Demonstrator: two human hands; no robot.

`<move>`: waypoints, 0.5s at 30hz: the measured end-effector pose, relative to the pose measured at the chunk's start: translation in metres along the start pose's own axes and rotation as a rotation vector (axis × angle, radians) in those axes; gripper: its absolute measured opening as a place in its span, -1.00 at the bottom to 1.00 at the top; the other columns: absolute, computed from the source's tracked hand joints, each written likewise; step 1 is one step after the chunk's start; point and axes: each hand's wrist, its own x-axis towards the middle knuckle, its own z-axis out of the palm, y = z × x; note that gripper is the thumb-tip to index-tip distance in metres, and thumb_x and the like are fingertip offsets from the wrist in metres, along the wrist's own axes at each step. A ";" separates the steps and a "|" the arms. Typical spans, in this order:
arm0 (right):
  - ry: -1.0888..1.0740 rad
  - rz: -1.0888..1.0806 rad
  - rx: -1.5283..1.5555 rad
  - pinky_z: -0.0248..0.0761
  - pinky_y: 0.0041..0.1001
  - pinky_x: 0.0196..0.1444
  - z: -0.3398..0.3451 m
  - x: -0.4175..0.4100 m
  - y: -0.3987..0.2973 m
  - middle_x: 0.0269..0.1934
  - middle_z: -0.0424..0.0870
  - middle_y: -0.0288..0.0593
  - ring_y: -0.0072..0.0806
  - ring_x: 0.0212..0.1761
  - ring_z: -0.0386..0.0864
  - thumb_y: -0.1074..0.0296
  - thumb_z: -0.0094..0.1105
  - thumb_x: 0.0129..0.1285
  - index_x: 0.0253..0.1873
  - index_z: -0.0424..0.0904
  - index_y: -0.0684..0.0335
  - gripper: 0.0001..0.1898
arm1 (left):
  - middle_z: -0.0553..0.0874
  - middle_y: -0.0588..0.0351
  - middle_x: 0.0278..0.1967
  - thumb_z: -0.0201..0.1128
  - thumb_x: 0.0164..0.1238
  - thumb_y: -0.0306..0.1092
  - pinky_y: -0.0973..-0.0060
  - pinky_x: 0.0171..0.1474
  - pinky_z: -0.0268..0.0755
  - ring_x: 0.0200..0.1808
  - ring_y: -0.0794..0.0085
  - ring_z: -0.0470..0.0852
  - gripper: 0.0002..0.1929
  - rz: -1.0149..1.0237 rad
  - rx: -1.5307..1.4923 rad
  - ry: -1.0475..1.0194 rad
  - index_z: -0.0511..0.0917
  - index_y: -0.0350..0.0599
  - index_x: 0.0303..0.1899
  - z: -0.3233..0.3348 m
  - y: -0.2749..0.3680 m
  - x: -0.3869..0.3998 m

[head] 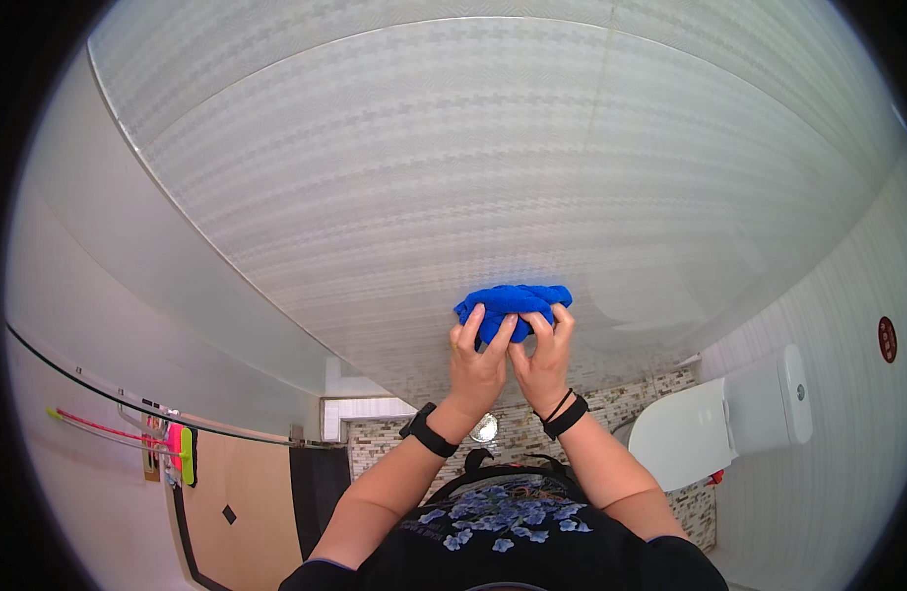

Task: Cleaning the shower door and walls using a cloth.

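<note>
A bunched blue cloth (509, 299) is held in both hands, in front of a pale patterned tile wall (453, 192). My left hand (479, 362) grips its left part, with fingers spread over the folds. On the right part, my right hand (543, 358) has its fingers curled into the fabric. The two hands are side by side, nearly touching at the thumbs. Whether the cloth's far side presses on the wall cannot be told from here. Black bands are on both wrists.
To the right stands a white toilet (679, 432) with its lid down. A round floor drain (484, 427) lies in the mosaic tile floor (380, 443). On the left are a glass edge (151, 408), a green and pink broom or squeegee (185, 454) and a beige floor beyond a dark threshold (317, 487).
</note>
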 end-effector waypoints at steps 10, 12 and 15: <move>0.051 0.072 0.127 0.29 -0.31 0.07 -0.018 0.023 -0.014 0.10 0.21 0.07 -0.13 0.06 0.34 0.58 0.17 0.13 0.18 0.38 0.19 -0.52 | 0.12 -0.17 0.30 0.09 0.24 -0.60 0.27 0.16 0.34 0.26 0.06 0.22 -0.56 -0.172 -0.452 -0.095 0.43 -0.25 0.19 -0.025 0.033 0.039; 0.090 0.034 0.111 0.29 -0.32 0.07 -0.028 0.044 -0.019 0.11 0.21 0.07 -0.13 0.06 0.34 0.59 0.17 0.13 0.18 0.39 0.20 -0.52 | 0.13 -0.18 0.31 0.10 0.26 -0.56 0.28 0.16 0.32 0.26 0.06 0.22 -0.57 -0.115 -0.446 -0.089 0.43 -0.24 0.19 -0.028 0.036 0.060; 0.182 -0.083 0.110 0.29 -0.32 0.08 -0.042 0.080 -0.034 0.12 0.22 0.07 -0.13 0.12 0.31 0.61 0.18 0.11 0.19 0.42 0.22 -0.51 | 0.15 -0.21 0.34 0.12 0.29 -0.42 0.31 0.13 0.29 0.22 0.08 0.23 -0.57 -0.026 -0.439 -0.040 0.43 -0.21 0.20 -0.033 0.044 0.096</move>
